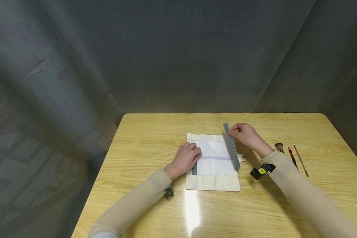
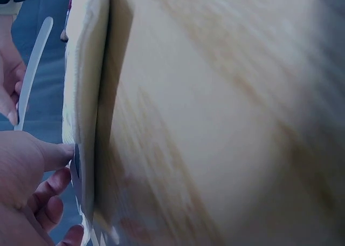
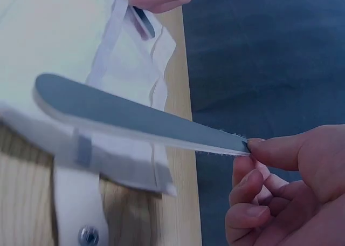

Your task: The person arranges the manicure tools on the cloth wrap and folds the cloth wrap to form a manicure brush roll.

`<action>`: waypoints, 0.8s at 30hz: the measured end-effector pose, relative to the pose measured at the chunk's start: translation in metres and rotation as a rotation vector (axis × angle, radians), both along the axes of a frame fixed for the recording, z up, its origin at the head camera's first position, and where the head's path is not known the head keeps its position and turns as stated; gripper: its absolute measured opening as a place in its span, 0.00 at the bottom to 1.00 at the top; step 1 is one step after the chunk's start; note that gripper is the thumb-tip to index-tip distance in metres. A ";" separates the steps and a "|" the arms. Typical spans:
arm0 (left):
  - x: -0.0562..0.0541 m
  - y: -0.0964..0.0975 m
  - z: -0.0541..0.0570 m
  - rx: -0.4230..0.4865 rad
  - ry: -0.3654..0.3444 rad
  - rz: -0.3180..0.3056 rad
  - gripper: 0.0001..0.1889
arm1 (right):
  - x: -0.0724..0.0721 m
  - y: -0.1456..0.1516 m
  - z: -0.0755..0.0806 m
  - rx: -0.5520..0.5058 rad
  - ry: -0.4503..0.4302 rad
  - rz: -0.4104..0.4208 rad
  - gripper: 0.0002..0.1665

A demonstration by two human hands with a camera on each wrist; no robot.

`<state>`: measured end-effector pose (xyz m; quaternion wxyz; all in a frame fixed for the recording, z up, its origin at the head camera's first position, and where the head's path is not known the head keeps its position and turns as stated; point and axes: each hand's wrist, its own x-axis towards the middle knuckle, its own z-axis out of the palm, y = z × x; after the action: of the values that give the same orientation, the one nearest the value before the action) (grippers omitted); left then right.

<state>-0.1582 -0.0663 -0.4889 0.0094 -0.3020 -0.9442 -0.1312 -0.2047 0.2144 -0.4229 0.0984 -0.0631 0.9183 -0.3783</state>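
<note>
In the head view my right hand (image 1: pixel 246 135) pinches the far end of a grey nail file (image 1: pixel 232 148). That file slants above the right side of a white and cream fabric case (image 1: pixel 214 183). The right wrist view shows thumb and forefinger on its tip, with the other fingers curled. My left hand (image 1: pixel 185 158) rests at the case's left side, fingers curled at a second grey nail file (image 1: pixel 194 170) beside the lilac band (image 1: pixel 215 158). In the left wrist view the left thumb touches the case's edge near that file; the fingertips' hold is partly hidden.
A snap tab (image 1: pixel 241 157) sticks out from the case's right edge. To the right lie a makeup brush (image 1: pixel 279 147), a thin red-handled tool (image 1: pixel 293 158) and a slim metal rod (image 1: pixel 301 161). The wooden table (image 1: pixel 148 138) ends at a dark curtain (image 1: pixel 190 66).
</note>
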 end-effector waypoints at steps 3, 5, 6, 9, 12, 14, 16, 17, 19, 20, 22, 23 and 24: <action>0.000 0.000 0.000 0.001 0.000 0.001 0.05 | -0.006 -0.007 0.000 -0.026 -0.005 -0.010 0.18; 0.000 0.000 0.000 0.003 0.002 0.000 0.05 | -0.010 -0.011 0.000 -0.046 -0.009 -0.012 0.18; 0.000 0.000 0.000 0.003 0.002 0.000 0.05 | -0.012 -0.013 0.001 -0.056 -0.010 -0.013 0.18; 0.000 -0.001 0.001 0.010 0.005 -0.003 0.05 | -0.018 -0.017 0.001 -0.076 -0.005 -0.014 0.18; 0.001 -0.001 0.002 0.015 0.008 -0.008 0.05 | -0.023 -0.022 0.000 -0.089 -0.007 -0.019 0.18; 0.001 -0.001 0.002 0.019 0.010 -0.010 0.05 | -0.026 -0.025 -0.001 -0.098 -0.010 -0.024 0.18; 0.000 -0.001 0.001 0.019 0.010 -0.011 0.05 | -0.029 -0.029 -0.001 -0.120 -0.019 -0.033 0.18; 0.000 -0.001 0.001 0.019 0.011 -0.010 0.05 | -0.031 -0.030 -0.001 -0.132 -0.021 -0.039 0.18; 0.000 -0.002 0.000 0.018 0.013 -0.009 0.05 | -0.034 -0.034 -0.001 -0.152 -0.023 -0.053 0.19; 0.000 -0.002 0.000 0.017 0.011 -0.009 0.05 | -0.036 -0.035 -0.001 -0.165 -0.025 -0.061 0.19; -0.001 -0.002 0.000 0.018 0.015 -0.008 0.05 | -0.039 -0.039 -0.002 -0.186 -0.022 -0.074 0.19; -0.001 -0.002 -0.001 0.019 0.017 -0.009 0.05 | -0.041 -0.040 -0.002 -0.196 -0.017 -0.079 0.19; -0.001 -0.002 -0.001 0.020 0.019 -0.009 0.05 | -0.042 -0.042 -0.002 -0.208 -0.010 -0.082 0.19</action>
<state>-0.1593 -0.0687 -0.4898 0.0207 -0.3075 -0.9413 -0.1380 -0.2468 0.1728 -0.4248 0.0803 -0.0336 0.8753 -0.4756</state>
